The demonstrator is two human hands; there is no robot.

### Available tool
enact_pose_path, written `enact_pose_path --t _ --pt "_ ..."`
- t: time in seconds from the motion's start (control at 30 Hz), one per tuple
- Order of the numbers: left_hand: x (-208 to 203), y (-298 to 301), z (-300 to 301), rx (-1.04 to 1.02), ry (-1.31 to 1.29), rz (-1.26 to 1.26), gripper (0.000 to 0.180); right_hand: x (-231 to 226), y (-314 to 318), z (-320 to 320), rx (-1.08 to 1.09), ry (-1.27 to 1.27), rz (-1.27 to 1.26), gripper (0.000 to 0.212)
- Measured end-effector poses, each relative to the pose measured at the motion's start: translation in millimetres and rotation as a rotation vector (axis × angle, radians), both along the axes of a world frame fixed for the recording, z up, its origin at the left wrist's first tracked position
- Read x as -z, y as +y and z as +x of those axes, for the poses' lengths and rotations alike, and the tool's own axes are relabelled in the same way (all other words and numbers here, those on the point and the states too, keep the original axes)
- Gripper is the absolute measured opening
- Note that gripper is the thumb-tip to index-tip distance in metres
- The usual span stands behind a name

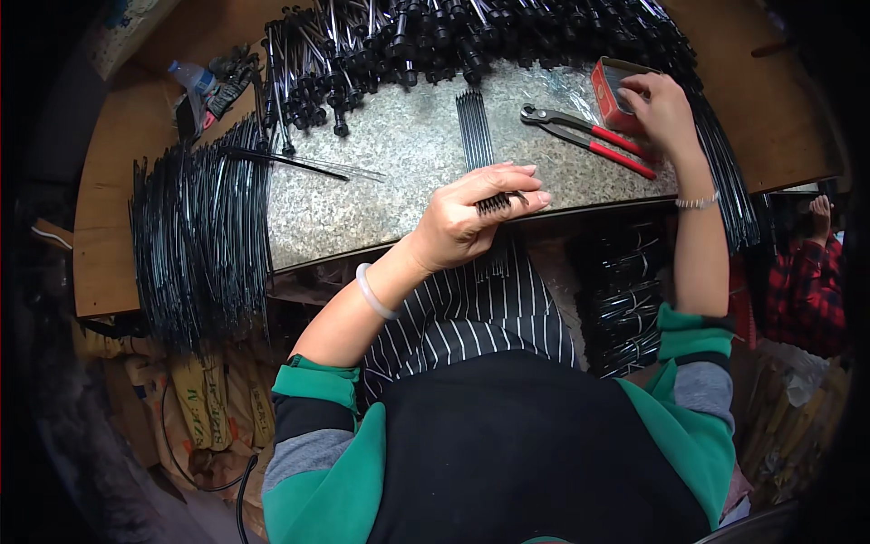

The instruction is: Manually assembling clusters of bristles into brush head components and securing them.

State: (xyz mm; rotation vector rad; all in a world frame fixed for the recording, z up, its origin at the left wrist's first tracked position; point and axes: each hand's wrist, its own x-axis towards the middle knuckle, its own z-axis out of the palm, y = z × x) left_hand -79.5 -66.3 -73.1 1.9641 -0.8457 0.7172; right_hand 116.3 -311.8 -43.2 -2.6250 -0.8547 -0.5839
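My left hand point(476, 215) is closed at the table's front edge around a flat row of thin black rods point(475, 131). They lie side by side on the speckled tabletop, run beneath the hand and hang past the edge. A short, dark, comb-like section point(498, 203) shows between thumb and fingers. Over at the right, my right hand point(662, 111) reaches with bent, parted fingers into an opened red box point(613, 102); its contents are mostly hidden. Near that hand lies a pair of pincers point(594, 140) with red handles, jaws pointing left.
A heap of black-ended metal rods point(399, 41) covers the table's back. Dense black rods point(199, 236) drape over the left edge, others point(729, 181) over the right. A few loose rods point(308, 164) lie left of centre. Behind them is a plastic bottle point(192, 76). Another person's red-checked sleeve point(805, 286) appears far right.
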Motion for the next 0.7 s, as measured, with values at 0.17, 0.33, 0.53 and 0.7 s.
enact_pose_path --t 0.17,0.33,0.53,0.7 --pt "-3 1 -4 -0.029 0.106 0.029 0.051 -2 0 16 -0.023 0.225 -0.074 0.016" --pt "1 6 1 -0.064 -0.009 0.076 0.055 0 3 13 -0.029 0.107 -0.062 0.015" --pt "-3 4 0 -0.057 0.061 0.059 0.049 0 -4 25 -0.006 0.221 -0.132 0.015" --pt "-3 7 2 -0.042 0.090 0.064 0.044 -2 -10 24 -0.052 0.080 -0.087 0.015"
